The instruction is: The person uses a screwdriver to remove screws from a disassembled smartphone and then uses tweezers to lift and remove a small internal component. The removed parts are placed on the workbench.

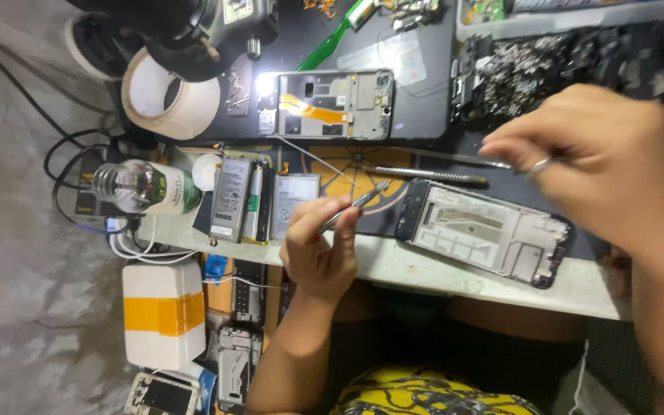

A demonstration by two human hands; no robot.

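My left hand (318, 250) grips metal tweezers (363, 201), tips pointing up and right over the orange-patterned mat. My right hand (597, 161), blurred and wearing a ring, hovers with fingers curled together above the far end of a bare grey phone frame (486, 230) that lies at the bench's front edge. A thin metal tool (424, 175) lies just beyond that frame, near my right fingertips. Whether those fingers pinch anything is unclear. An opened phone (336, 104) with an orange flex cable lies under a bright light further back.
Phone batteries (232, 198) lie left of my left hand, beside a clear bottle (144, 187) on its side. A tape roll (170, 96) and a microscope base (194, 31) stand at back left. A heap of small parts (539, 69) fills the back right. A white box with orange tape (164, 311) sits below.
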